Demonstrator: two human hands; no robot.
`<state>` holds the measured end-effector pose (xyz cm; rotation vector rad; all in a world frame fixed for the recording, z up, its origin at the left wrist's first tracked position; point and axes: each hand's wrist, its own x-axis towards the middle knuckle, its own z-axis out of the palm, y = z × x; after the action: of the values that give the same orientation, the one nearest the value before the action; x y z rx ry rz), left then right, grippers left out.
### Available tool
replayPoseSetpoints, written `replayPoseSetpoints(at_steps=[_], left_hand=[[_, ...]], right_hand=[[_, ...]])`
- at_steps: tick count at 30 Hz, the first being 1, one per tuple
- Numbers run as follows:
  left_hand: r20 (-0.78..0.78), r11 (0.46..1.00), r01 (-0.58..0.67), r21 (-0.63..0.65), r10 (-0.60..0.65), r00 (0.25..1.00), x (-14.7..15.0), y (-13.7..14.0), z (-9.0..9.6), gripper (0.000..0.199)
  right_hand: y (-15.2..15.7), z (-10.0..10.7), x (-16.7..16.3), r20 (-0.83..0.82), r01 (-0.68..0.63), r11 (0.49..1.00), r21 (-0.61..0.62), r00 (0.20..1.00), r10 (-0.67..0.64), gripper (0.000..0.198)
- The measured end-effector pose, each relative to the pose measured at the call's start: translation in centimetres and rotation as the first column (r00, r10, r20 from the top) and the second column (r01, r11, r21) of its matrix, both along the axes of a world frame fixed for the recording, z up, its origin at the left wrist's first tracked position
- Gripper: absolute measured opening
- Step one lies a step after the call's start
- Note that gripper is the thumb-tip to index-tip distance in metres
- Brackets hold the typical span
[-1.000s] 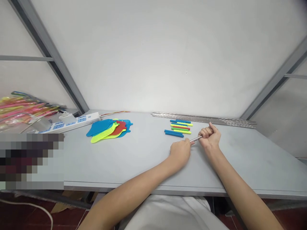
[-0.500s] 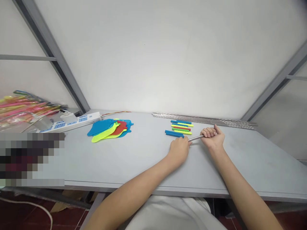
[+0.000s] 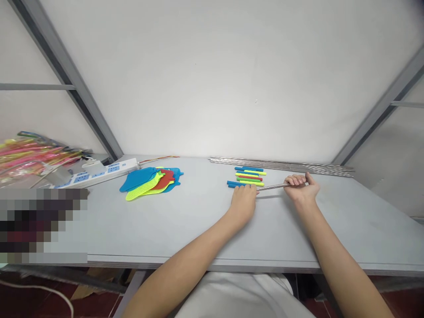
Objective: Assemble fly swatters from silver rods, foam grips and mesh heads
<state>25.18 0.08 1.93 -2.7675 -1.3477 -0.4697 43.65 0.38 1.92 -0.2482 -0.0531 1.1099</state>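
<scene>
the left hand [image 3: 244, 203] is palm-down on the near side of the coloured sticks [image 3: 250, 180], its fingers curled over and clamped on a metal rod [image 3: 271, 187]. the right hand [image 3: 302, 187] sits to the right of the coloured sticks, palm turned upward, fingers wrapped around the same rod with the thumb raised beside it. the relation that seems to matter most is the line of the rod between the two hands: its long axis runs sideways from just beside the near right corner of the coloured sticks out to their right, climbing slightly toward the right hand. it lies skewed to the coloured sticks, not quite parallel with them, and a shadow beneath suggests it is held above the table [image 3: 185, 229]. its left end is covered by the left hand.

of the two, the left hand is much nearer to the coloured sticks; its knuckles overlap the nearest blue ones in view, and whether they touch i cannot tell. the right hand is apart from them.

further out, a bundle of long rods [image 3: 281, 166] lies behind the coloured sticks, reaching well to their right. mesh paddles [image 3: 150, 181] overlap in a pile to their left, and a white power strip [image 3: 102, 172] is farther left.
</scene>
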Motion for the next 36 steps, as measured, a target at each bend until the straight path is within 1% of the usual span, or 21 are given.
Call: replayPoseSetpoints(at_steps=[4, 7, 12, 16, 20, 23, 26, 31, 36], left_hand=[[-0.036, 0.995, 0.068, -0.067, -0.070, 0.997, 0.0, -0.5, 0.1, 0.025], [-0.073, 0.990, 0.076, -0.117, -0.085, 0.994, -0.1, -0.9, 0.6, 0.022], [-0.102, 0.994, 0.038, -0.098, -0.048, 0.994, -0.3, -0.8, 1.5, 0.021], [-0.113, 0.995, 0.020, -0.094, -0.031, 0.993, -0.4, -0.7, 1.7, 0.022], [-0.136, 0.991, 0.040, -0.128, -0.057, 0.989, -0.4, -0.6, 1.7, 0.020], [-0.112, 0.991, 0.061, -0.121, -0.074, 0.991, -0.5, -0.5, 1.5, 0.020], [-0.085, 0.989, 0.077, -0.124, -0.088, 0.992, -0.6, -0.5, 1.3, 0.020], [-0.059, 0.983, 0.114, -0.145, -0.124, 0.991, -0.4, -1.0, 1.1, 0.025], [-0.014, 0.984, 0.129, -0.122, -0.131, 0.991, -0.1, -1.0, 0.7, 0.023]], right_hand=[[0.0, -0.1, 0.3, 0.000, 0.027, 0.999, -0.042, 1.000, -0.027, 0.031], [0.1, -0.4, 0.2, -0.013, 0.041, 0.998, -0.054, 0.999, -0.041, 0.035], [0.3, -0.8, -0.7, -0.028, 0.068, 0.997, -0.030, 0.997, -0.069, 0.037], [0.3, -0.9, -1.2, -0.042, 0.079, 0.996, -0.030, 0.996, -0.080, 0.037], [0.1, -0.5, -1.3, -0.038, 0.094, 0.995, -0.022, 0.995, -0.095, 0.038], [-0.1, -0.2, -1.3, -0.028, 0.104, 0.995, 0.003, 0.994, -0.104, 0.038], [-0.2, 0.0, -1.4, -0.014, 0.089, 0.995, 0.033, 0.996, -0.089, 0.038], [-0.3, 0.2, -2.3, 0.062, -0.015, 0.995, 0.101, 0.998, 0.008, 0.042], [-0.3, 0.3, -2.5, 0.052, -0.006, 0.998, 0.069, 0.999, 0.003, 0.041]])
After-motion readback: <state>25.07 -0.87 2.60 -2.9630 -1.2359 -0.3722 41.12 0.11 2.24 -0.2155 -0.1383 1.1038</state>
